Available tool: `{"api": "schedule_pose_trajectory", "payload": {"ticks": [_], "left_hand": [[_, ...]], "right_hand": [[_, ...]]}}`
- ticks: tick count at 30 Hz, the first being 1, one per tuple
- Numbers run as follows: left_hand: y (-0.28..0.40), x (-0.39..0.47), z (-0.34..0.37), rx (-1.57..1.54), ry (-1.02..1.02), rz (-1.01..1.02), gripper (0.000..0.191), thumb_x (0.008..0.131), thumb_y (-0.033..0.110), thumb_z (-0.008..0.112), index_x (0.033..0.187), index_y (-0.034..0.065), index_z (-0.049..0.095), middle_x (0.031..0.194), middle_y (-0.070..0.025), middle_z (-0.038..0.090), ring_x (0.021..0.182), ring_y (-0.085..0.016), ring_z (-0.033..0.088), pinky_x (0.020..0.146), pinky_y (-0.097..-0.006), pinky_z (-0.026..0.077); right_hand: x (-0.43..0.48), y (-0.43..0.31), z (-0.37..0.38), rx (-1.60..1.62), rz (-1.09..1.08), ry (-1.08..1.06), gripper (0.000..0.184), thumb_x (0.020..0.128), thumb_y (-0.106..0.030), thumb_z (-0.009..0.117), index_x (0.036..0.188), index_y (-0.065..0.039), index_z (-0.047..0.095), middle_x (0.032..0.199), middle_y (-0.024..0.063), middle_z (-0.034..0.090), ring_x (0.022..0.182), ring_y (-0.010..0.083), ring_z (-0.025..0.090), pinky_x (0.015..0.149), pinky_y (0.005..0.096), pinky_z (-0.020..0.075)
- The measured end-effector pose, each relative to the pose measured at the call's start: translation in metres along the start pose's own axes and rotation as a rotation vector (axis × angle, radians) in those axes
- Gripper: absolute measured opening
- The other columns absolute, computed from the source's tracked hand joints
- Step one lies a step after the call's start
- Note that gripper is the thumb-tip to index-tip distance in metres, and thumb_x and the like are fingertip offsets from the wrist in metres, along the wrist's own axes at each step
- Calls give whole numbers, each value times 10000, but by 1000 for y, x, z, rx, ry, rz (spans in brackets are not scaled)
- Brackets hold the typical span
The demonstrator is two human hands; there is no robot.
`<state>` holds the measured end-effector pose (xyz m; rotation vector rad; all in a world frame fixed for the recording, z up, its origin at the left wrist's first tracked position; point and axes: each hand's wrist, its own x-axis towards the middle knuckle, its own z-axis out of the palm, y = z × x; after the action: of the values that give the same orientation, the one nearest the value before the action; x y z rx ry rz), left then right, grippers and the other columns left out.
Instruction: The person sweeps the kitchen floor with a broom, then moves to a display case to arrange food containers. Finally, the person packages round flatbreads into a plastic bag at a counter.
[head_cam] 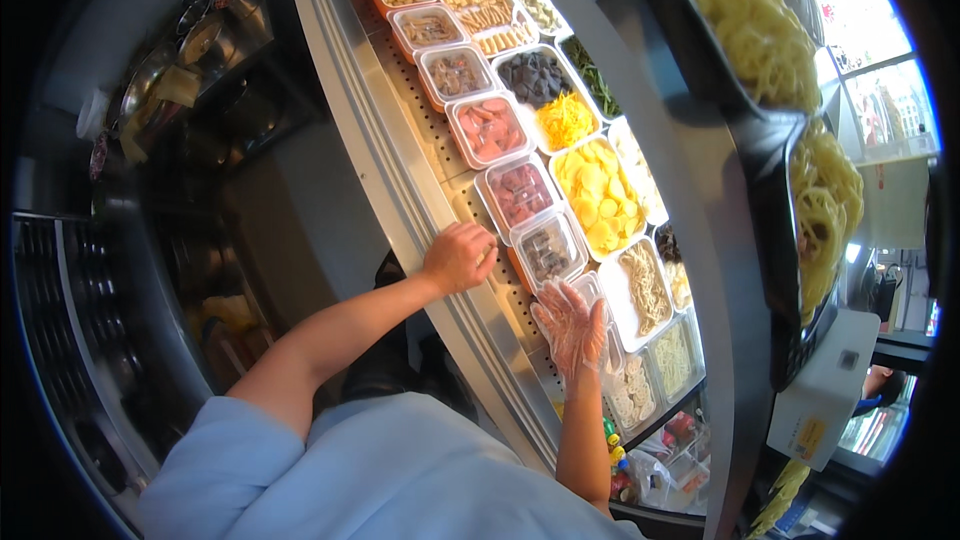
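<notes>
My bare left hand (460,259) rests at the metal front rail (409,240) of a food display counter, its fingers curled and no object visible in them. A clear plastic glove covers my right hand (570,324). Its fingers are spread over a clear container (611,349), which it partly hides; whether it touches the container I cannot tell. Just beyond stands a lidded tub of dark food pieces (551,247). A lidded tub of dark red meat (519,191) is nearest my left hand. Right of my gloved hand, a white tray holds shredded food strips (646,289).
Farther along are sliced potatoes (598,199), yellow shreds (566,120) and pink slices (491,127). Black trays of noodles (750,30) stand on the raised right ledge. Metal bowls (202,41) are at the far left. Part of another person (877,382) shows at the right.
</notes>
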<state>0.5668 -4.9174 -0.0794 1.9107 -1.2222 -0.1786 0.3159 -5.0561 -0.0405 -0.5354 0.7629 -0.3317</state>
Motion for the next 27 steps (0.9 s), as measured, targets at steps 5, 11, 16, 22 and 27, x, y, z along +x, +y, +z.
{"api": "schedule_pose_trajectory", "payload": {"ticks": [5,11,16,22,27], "left_hand": [[-6,8,-12,-314,-160,-218,196,865,232,730,968,66,734,908,-107,696,918,-307,677,834,-403,534],[-28,45,-33,-567,-421,-175,276,873,272,765,1051,61,761,945,-112,713,897,-277,701,823,-378,549],[-47,71,-46,-740,-490,-148,189,868,188,766,979,35,768,878,-107,730,831,-254,708,777,-351,551],[-60,85,-70,-646,-302,-260,106,875,118,733,894,13,727,799,-108,709,696,-211,667,668,-324,519],[-81,107,-96,-503,-151,-431,124,880,140,719,841,25,693,813,-133,698,750,-310,687,671,-385,530]], "right_hand": [[9,23,56,-105,31,63,912,984,-741,390,1462,34,451,1484,262,504,1371,383,491,1145,514,362],[30,34,116,-20,-60,143,818,1004,-704,403,1393,2,540,1421,242,559,1297,361,548,1101,518,431],[36,33,157,-26,-107,94,772,1025,-669,383,1417,-22,534,1464,222,544,1372,357,495,1131,543,359],[39,42,192,-92,-116,63,810,1013,-648,454,1531,-28,399,1581,202,409,1463,354,381,1177,543,327],[27,43,205,-163,-112,45,798,1037,-599,439,1580,-27,315,1658,183,290,1550,340,236,1222,562,220]]}}
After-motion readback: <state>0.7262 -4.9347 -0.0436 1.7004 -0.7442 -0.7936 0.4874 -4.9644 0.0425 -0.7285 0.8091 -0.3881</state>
